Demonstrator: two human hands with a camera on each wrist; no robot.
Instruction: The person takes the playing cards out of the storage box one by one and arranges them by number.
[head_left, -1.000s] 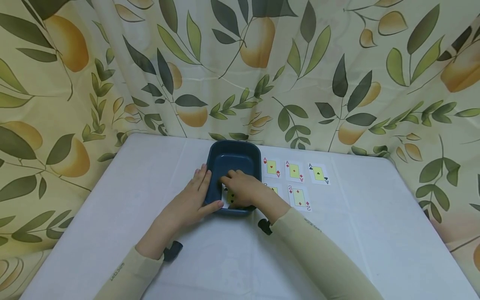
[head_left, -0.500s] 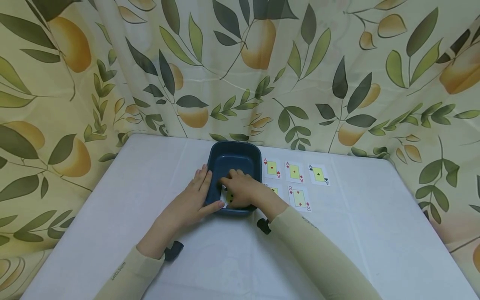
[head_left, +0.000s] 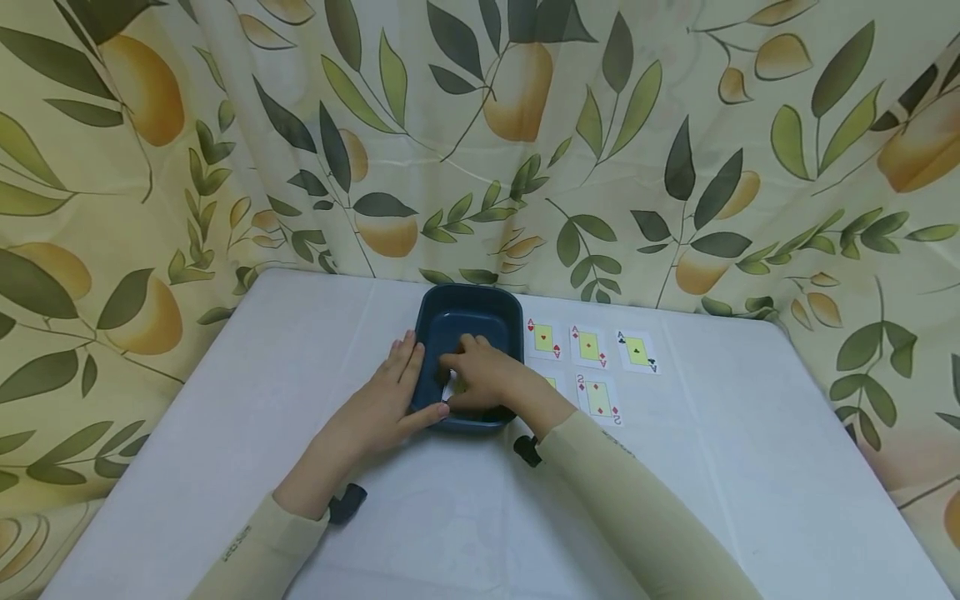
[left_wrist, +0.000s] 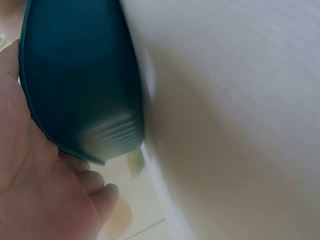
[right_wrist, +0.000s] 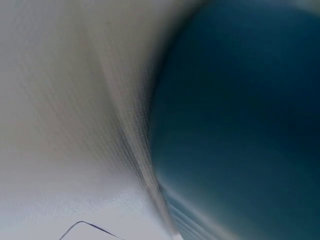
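In the head view a dark blue rectangular tray (head_left: 468, 310) stands on the white table. My left hand (head_left: 378, 398) rests along its left side with long, straight fingers, the thumb at the front rim. Seen from the left wrist, the palm (left_wrist: 30, 175) lies against the rim of the tray wall (left_wrist: 85, 70). My right hand (head_left: 486, 375) reaches inside with bent fingers and pinches a playing card (head_left: 452, 386) at the tray's bottom. Most of that card is hidden under the hand. The right wrist view has only the tray's outer wall (right_wrist: 235, 120) and cloth.
Right of the tray lie an ace of hearts (head_left: 543, 338), an ace of diamonds (head_left: 588, 346) and an ace of clubs (head_left: 637, 351). In front of them are a two of diamonds (head_left: 598, 398) and a card mostly hidden by the right forearm. A patterned curtain (head_left: 480, 167) hangs behind the table.
The right thumb has shifted left and up over the card in the tray, so less of the card shows. My left hand and the tray have stayed in place.
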